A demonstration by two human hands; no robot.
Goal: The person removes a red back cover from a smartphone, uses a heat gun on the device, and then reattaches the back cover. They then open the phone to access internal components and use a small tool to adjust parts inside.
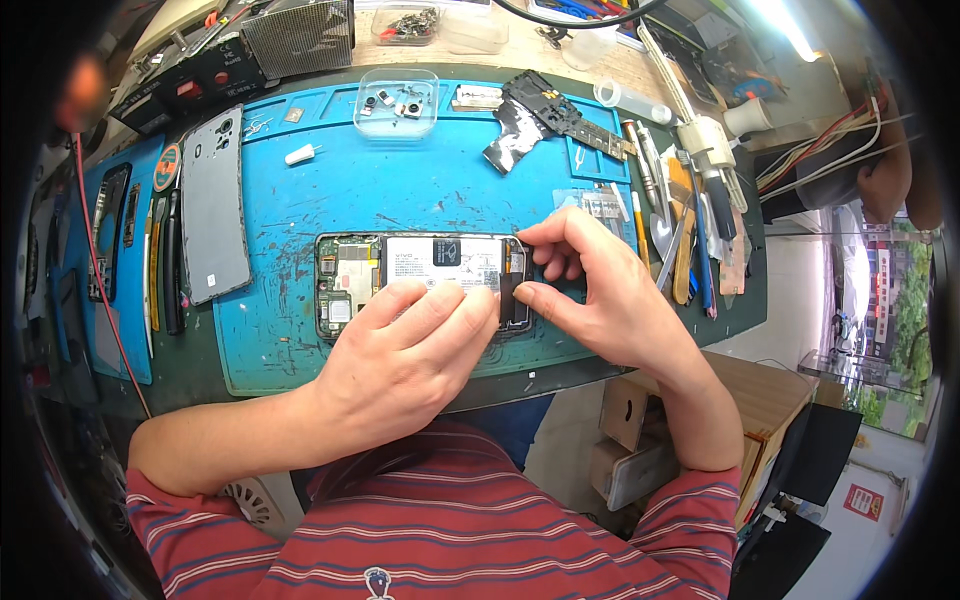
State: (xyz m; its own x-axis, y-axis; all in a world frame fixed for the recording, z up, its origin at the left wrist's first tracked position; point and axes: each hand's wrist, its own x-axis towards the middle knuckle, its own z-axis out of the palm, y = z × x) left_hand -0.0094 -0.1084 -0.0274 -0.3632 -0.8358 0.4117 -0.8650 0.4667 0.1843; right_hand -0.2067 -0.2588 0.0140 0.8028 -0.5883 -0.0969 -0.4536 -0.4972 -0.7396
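Observation:
An opened smartphone (352,262) lies sideways on the blue mat, its circuit board bare at the left end. A white battery (410,257) with a black patch fills its middle. My left hand (400,345) comes over the near edge, fingers bent and pressed together on the battery; its thumb is hidden beneath. At the phone's right end, my right hand (600,285) is closed, with the index finger at the far corner and the thumb on the dark lower section (515,285). A small flex connector (515,260) shows between the two hands.
The blue mat (300,200) carries a grey back cover (213,205), a clear box of camera parts (396,105), a white cap (303,154) and a black-and-silver part (530,120). Tweezers, blades and pry tools (680,220) crowd the right. A red cable (103,280) hangs left.

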